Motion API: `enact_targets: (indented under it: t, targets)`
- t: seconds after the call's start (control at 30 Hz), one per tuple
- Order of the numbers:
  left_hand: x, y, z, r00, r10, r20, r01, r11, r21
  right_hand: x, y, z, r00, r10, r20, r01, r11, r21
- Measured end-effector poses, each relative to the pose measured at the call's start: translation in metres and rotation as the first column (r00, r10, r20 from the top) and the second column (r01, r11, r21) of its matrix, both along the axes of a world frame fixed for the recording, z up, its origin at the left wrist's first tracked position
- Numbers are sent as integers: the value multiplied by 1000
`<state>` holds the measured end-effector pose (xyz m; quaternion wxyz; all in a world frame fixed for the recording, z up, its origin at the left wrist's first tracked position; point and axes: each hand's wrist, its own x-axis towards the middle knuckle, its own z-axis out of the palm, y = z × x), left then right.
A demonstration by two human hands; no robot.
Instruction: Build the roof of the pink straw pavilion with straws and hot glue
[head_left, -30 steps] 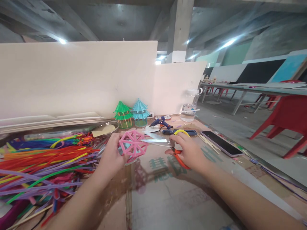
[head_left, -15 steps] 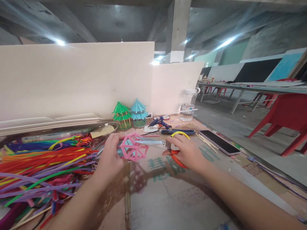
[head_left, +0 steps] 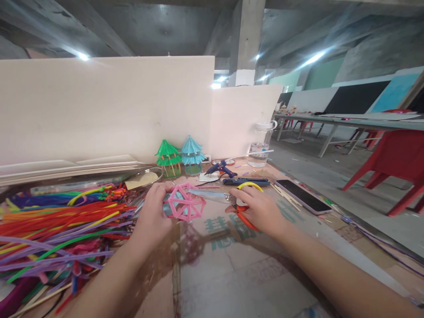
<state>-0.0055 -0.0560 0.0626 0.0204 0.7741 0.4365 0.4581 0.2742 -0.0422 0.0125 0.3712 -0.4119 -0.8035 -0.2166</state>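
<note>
My left hand (head_left: 153,215) holds a pink wheel-shaped frame of straws (head_left: 185,204) just above the table. My right hand (head_left: 260,210) grips scissors (head_left: 221,198) with yellow and orange handles. The blades point left and their tips reach the upper edge of the pink frame. Both forearms stretch in from the bottom of the view.
A heap of coloured straws (head_left: 56,225) fills the left side. Behind stand a green (head_left: 168,158) and a blue (head_left: 192,155) straw pavilion, a glue gun (head_left: 221,168), a clear jar (head_left: 261,145) and a phone (head_left: 300,191). White boards (head_left: 106,106) wall the back; red chairs (head_left: 394,165) stand right.
The pink frame has tilted flatter in my left hand. The scissors have shifted left, their tips now at the frame's top edge.
</note>
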Motion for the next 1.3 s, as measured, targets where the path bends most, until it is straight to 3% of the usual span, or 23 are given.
enact_targets:
  t: [0.3,0.53,0.7,1.3]
  targets:
    - [1,0,0,995,-32,95,42,994,-102,-1,0,6,995,34,-89,-47,987,-156]
    - [0,1,-2,995,-39,93,50,992,-114,0,0,6,999,30,-33,-33,996,-84]
    - [0,-1,-1,999,-34,32,35,998,-43,-2,0,6,999,30,-36,-32,997,-66]
    - [3,-3,-2,991,-134,26,136,988,-78,-2,1,3,993,59,-106,-73,988,-138]
